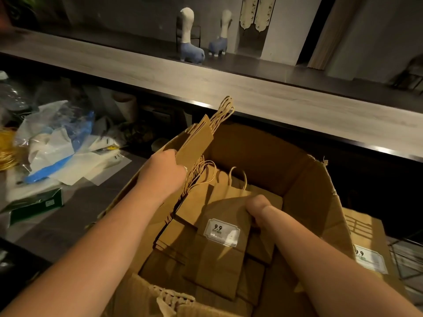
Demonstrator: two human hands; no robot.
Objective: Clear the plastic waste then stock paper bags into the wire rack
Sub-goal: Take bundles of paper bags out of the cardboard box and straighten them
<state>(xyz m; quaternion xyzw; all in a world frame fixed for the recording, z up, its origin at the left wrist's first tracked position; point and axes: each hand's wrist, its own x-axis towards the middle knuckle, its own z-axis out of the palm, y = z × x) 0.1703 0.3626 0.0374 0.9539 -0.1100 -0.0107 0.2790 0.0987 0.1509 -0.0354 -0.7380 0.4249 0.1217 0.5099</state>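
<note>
A single head-worn view looks forward and steeply down from close above an open box (304,179) of paper bags (219,227). Both forearms enter from 6 o'clock. It faces a long table (229,88) crossing toward 12 o'clock, with plastic waste (55,143) at 9 o'clock.

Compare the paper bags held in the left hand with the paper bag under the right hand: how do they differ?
The bundle in the left hand is several bags raised and tilted over the box; the labelled bag at the right hand lies flat inside it. The bundle shows no label; the flat bag carries a white 9.9 sticker. Both are brown paper with twisted handles.
</note>
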